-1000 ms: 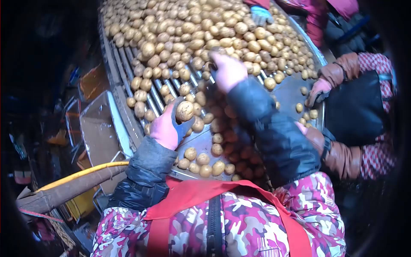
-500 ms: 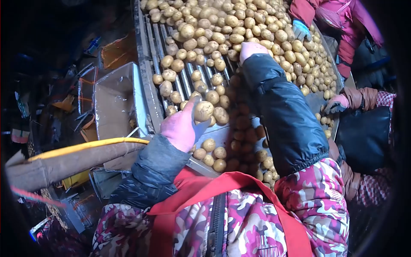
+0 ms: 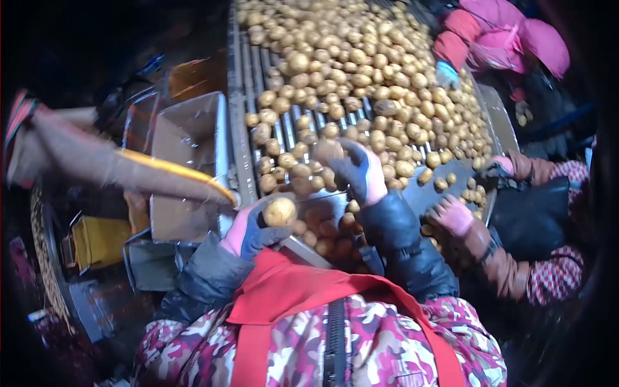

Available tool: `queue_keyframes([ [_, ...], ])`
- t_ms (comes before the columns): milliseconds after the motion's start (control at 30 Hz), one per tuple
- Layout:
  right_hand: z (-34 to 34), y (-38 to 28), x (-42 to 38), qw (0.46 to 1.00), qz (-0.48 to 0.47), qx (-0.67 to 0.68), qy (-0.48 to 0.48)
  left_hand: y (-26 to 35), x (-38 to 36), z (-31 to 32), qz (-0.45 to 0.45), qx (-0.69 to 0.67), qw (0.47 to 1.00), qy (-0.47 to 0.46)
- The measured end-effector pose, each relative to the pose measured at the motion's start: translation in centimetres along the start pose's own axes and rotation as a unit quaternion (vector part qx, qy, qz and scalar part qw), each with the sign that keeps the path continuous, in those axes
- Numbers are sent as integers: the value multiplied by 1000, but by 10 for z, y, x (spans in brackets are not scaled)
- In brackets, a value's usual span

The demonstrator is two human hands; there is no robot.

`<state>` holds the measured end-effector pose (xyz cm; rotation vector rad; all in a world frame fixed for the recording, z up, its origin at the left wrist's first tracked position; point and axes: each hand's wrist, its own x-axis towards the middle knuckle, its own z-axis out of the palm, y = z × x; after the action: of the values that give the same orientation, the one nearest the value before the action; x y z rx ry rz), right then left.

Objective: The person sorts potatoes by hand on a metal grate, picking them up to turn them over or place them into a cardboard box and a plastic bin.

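Close to my body, my left hand (image 3: 248, 227), in a pink and grey glove, holds a round potato (image 3: 280, 211) between thumb and fingers. My right hand (image 3: 362, 171), gloved alike, is over the near part of the roller table (image 3: 250, 129), its fingers closed around a browner potato (image 3: 327, 150) that looks blurred. Many loose potatoes (image 3: 361, 58) cover the rollers beyond both hands. Below my right hand, a heap of potatoes (image 3: 325, 229) lies in shadow beside a metal plate (image 3: 322, 205).
An open cardboard box (image 3: 187, 151) stands left of the table, with a yellow crate (image 3: 100, 242) nearby. A wrapped pole with a yellow strip (image 3: 155, 171) reaches in from the left. Two co-workers work at the right; one gloved hand (image 3: 446, 74) touches potatoes, another hand (image 3: 454, 216) is nearer.
My right hand has drawn back toward me and now has a potato. My left hand has moved down and left with its potato. The co-worker's hand nearer me has come into view.
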<state>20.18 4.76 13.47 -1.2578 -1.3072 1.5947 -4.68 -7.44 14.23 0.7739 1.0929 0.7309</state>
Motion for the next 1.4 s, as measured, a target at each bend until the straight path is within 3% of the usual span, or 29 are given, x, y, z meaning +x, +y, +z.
queue_keyframes([
  [100, 40, -9, -20, 980, 64, -106, -157, -13, 2, -28, 28, -93, 995, -17],
  [167, 50, 34, -35, 969, -13, -83, -231, -3, -25, -16, 32, -135, 989, -41],
  [233, 74, 14, -43, 950, 14, -117, -288, -17, -46, -29, 36, -150, 986, -56],
  [300, 90, 14, -50, 943, 24, -52, -328, -30, -66, -40, 56, -191, 979, -42],
  [333, 97, 43, -23, 947, 36, -56, -316, -52, -33, -66, 78, -188, 977, -59],
  [400, 111, 52, -23, 945, -55, -55, -319, -53, -52, -64, 95, -235, 966, -49],
  [467, 116, 31, -24, 933, 18, -99, -346, -83, -63, -86, 143, -281, 943, -107],
  [567, 119, 50, -18, 932, 26, 33, -359, -110, -63, -100, 140, -361, 916, -105],
  [700, 118, 43, -31, 947, 19, 28, -320, -90, -73, -92, 139, -292, 943, -76],
  [867, 121, 29, -41, 935, 46, -42, -349, -65, -67, -71, 147, -233, 960, -58],
  [967, 108, -10, -45, 927, 77, -185, -317, -90, -63, -111, 204, -242, 947, -52],
  [1033, 89, 27, -44, 962, 90, 17, -256, -96, -53, -149, 246, -269, 931, 6],
  [1133, 54, 42, -41, 983, 99, -7, -156, -94, -28, -210, 315, -325, 889, 68],
  [1200, 34, 58, -43, 989, 113, -4, -95, -96, 8, -255, 326, -437, 833, -93],
  [1300, -1, 93, -50, 991, 132, 21, -27, -95, 69, -358, 246, -367, 896, 41],
  [1367, -16, 99, -52, 989, 135, 55, 14, -13, 103, -335, 193, -469, 861, -39],
  [1400, -24, 108, -53, 990, 133, 33, 43, 14, 130, -344, 184, -490, 852, -21],
])
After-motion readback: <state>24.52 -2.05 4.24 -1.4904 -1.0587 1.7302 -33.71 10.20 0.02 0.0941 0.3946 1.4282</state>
